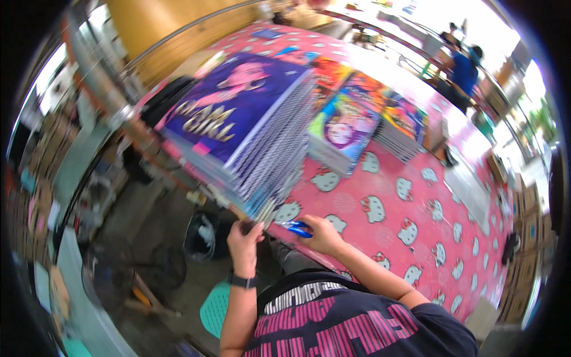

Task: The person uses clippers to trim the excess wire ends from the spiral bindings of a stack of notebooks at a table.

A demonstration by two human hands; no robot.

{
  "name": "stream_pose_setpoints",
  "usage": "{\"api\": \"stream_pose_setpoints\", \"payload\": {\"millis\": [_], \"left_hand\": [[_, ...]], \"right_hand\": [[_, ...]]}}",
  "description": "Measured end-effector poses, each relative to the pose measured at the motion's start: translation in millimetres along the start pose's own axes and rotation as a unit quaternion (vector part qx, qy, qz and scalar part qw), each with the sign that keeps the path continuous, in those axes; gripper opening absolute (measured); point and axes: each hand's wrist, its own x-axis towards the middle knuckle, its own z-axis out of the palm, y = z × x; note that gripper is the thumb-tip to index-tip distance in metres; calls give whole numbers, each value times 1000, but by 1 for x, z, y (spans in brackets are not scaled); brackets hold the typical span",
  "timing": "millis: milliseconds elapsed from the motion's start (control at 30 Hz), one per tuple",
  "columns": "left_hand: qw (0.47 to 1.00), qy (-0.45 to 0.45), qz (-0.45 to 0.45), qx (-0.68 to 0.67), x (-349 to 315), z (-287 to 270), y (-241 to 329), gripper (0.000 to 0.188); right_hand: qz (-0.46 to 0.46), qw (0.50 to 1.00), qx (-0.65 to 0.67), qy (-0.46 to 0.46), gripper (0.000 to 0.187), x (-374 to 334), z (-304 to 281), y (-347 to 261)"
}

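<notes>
A tall stack of spiral notebooks (238, 113) with purple covers stands at the table's near left edge, its coil-bound side facing right. My left hand (242, 245) is closed at the stack's near corner, fingers pinching the end of a low spiral notebook (267, 209); blur hides the exact grip. Just right of it, my right hand (323, 235) is wrapped round blue-handled pliers (297, 228). Their silver tip points left, close to the notebook's coil end. Whether the tip touches the coil I cannot tell.
More stacks of colourful spiral notebooks (345, 128) stand behind on the pink patterned tablecloth (386, 220). A dark bin (205, 238) and a green stool (215, 309) are below left. A metal post (113, 107) rises at left. Two people (464, 71) sit far right; cardboard boxes (526, 238) line the right.
</notes>
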Motion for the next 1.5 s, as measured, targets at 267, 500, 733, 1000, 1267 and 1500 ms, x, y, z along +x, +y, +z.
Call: {"api": "stream_pose_setpoints", "payload": {"millis": [267, 500, 733, 1000, 1267, 1500], "left_hand": [[997, 11, -1, -74, -2, -10, -8, 20], [987, -4, -32, -157, -2, -13, -15, 21], [980, -15, -30, -194, -3, -12, -14, 21], [982, -20, -22, -185, -1, -13, -14, 20], [934, 104, 33, -341, 8, -56, -4, 16], [937, 319, 128, 56, 77, -238, 7, 49]], "right_hand": [[-35, 994, -99, 36, 44, 14, 13, -15], [-85, 979, -183, 29, 46, 25, 16, -28], [-88, 969, -227, 30, 48, 20, 14, -24], [-44, 977, -208, 1, 36, 24, 18, -25], [22, 992, -119, 27, 31, 14, 1, -5], [0, 991, -124, 49, 37, -2, -8, 39]]}}
